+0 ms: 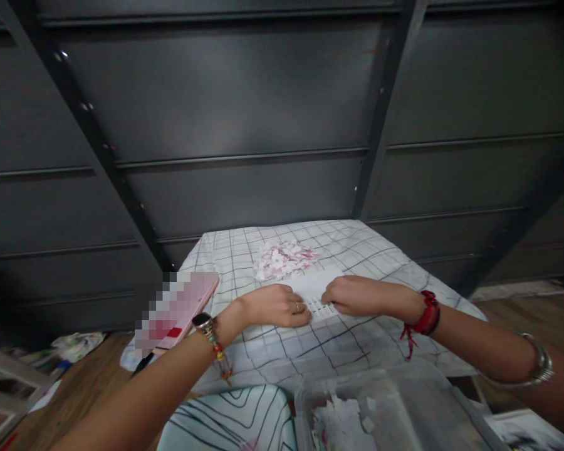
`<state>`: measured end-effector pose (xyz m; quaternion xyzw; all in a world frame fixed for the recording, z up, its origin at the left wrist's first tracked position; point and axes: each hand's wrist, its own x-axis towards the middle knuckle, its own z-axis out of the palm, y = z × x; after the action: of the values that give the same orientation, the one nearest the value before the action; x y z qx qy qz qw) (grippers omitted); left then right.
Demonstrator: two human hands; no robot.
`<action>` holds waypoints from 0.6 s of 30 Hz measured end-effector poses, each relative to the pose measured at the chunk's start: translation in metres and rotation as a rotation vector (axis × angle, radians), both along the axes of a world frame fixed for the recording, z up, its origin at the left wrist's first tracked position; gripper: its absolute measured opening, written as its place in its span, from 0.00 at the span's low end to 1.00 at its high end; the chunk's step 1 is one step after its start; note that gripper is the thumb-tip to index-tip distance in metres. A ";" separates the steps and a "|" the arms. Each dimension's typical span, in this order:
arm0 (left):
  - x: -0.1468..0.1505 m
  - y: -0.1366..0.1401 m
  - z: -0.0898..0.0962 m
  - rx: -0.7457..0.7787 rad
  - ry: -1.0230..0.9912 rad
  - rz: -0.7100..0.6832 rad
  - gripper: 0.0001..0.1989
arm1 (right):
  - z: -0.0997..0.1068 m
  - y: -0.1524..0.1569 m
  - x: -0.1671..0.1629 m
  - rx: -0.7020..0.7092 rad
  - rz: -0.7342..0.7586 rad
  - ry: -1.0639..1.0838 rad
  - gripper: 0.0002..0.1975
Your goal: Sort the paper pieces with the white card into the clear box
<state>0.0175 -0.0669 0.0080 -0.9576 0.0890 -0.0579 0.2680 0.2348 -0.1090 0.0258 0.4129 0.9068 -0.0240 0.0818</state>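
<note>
A white sheet of paper with dark printed marks along its near part lies on the checked cloth in front of me. Curled over its left side is my left hand, closed, with a ring on one finger. At the sheet's right side my right hand is closed too, fingertips pinched together at the printed part. The exact grip under the fingers is hidden. Just beyond the sheet sits a pile of torn white and pink paper scraps.
The table wears a white checked cloth. A pink flat object, partly blurred out, lies left. Nearest me stand a clear plastic bin with paper pieces inside and a pale line-patterned seat-like surface. A dark panelled wall rises behind.
</note>
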 end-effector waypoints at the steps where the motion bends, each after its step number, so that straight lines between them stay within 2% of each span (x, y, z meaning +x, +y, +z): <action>1: 0.001 0.000 -0.002 0.026 -0.008 -0.005 0.09 | 0.001 0.000 0.000 -0.008 0.000 0.000 0.12; 4: 0.000 0.002 -0.004 0.054 -0.078 0.062 0.10 | 0.005 -0.001 0.002 -0.014 -0.007 0.007 0.10; 8: -0.004 0.003 -0.001 0.046 -0.287 0.189 0.10 | 0.017 -0.005 0.009 0.031 -0.034 0.050 0.11; 13: -0.005 0.004 0.005 -0.002 -0.508 0.305 0.09 | 0.029 -0.011 0.013 0.200 -0.032 0.144 0.13; 15: -0.005 0.005 0.007 -0.035 -0.546 0.348 0.10 | 0.029 -0.010 0.012 0.262 -0.027 0.163 0.11; 18: -0.007 0.009 0.007 -0.116 -0.569 0.428 0.09 | 0.026 -0.004 0.013 0.407 -0.073 0.203 0.15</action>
<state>0.0102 -0.0580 0.0153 -0.9137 -0.1948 -0.2696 0.2335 0.2476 -0.1132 0.0523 0.4488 0.8810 0.1151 -0.0957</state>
